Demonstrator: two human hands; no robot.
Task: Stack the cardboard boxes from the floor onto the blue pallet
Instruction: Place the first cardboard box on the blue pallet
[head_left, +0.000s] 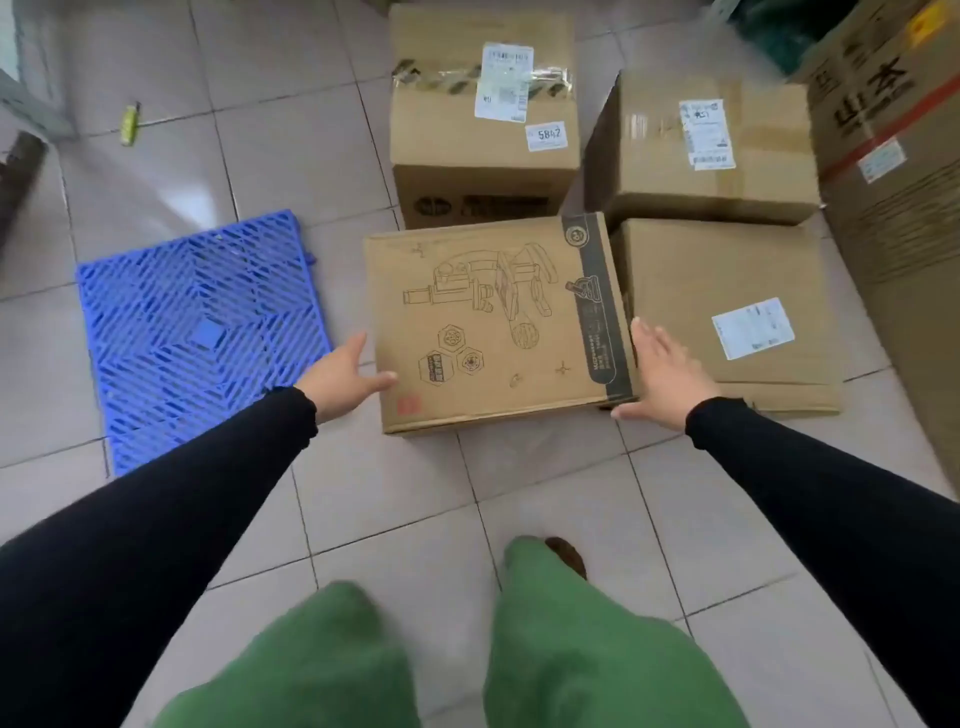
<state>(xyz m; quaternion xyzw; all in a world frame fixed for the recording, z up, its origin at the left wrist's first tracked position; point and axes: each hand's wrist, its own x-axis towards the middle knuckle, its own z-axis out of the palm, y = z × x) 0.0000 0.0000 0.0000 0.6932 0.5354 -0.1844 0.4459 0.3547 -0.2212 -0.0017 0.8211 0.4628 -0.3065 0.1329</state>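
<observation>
The printed box, a flat carton with a line drawing on its top and a dark strip along its right edge, lies on the tiled floor just right of the blue pallet, which carries nothing. The left hand is spread open at the box's left side, thumb resting over the top edge near the front corner; its fingers are hidden behind the box wall, so how firmly it grips cannot be told. The right hand is open flat against the right side, fingers straight, thumb low by the front corner. Whether the box is lifted at all is unclear.

Touching its right side lies a labelled flat box, its near edge partly covered by the right hand. On that box's far part rests a blurred box with a white label. Behind the printed box stands a taped box marked 5842, its top cut off. A large carton runs off the right edge. Black sleeves and green trousers fill the foreground. A small yellow object lies far left, too small to identify.
</observation>
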